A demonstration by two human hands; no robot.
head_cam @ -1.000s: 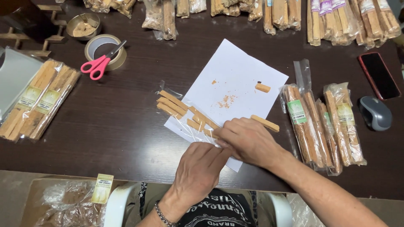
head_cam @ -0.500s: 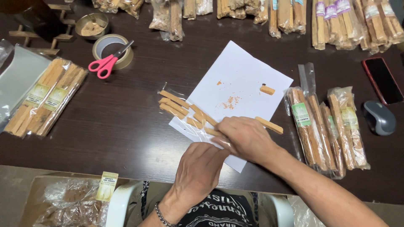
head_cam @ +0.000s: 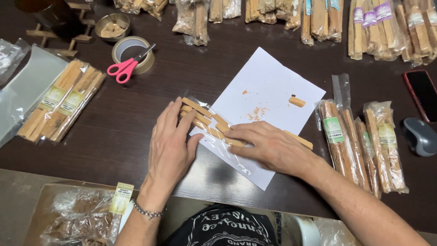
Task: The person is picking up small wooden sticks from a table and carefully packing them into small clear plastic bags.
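Observation:
A clear plastic bag of light wooden sticks (head_cam: pixel 203 117) lies on a dark table, partly over a white sheet of paper (head_cam: pixel 273 86). My left hand (head_cam: pixel 170 146) lies flat with spread fingers, its fingertips touching the bag's near left end. My right hand (head_cam: pixel 268 145) presses flat on the bag's right end and the sticks there. One loose stick (head_cam: pixel 300 140) pokes out from under my right hand. A short stick piece (head_cam: pixel 297 101) and crumbs lie on the paper.
Packed stick bundles lie left (head_cam: pixel 61 105), right (head_cam: pixel 359 136) and along the far edge (head_cam: pixel 378 27). Pink scissors (head_cam: pixel 127 67) rest on a tape roll (head_cam: pixel 133 51). A phone (head_cam: pixel 422 93) and a mouse (head_cam: pixel 419 135) sit far right. A box of bagged bits (head_cam: pixel 77 218) is near me.
My left hand moved forward and left from beside my right hand onto the bag's left end. My right hand stays on the bag's right end.

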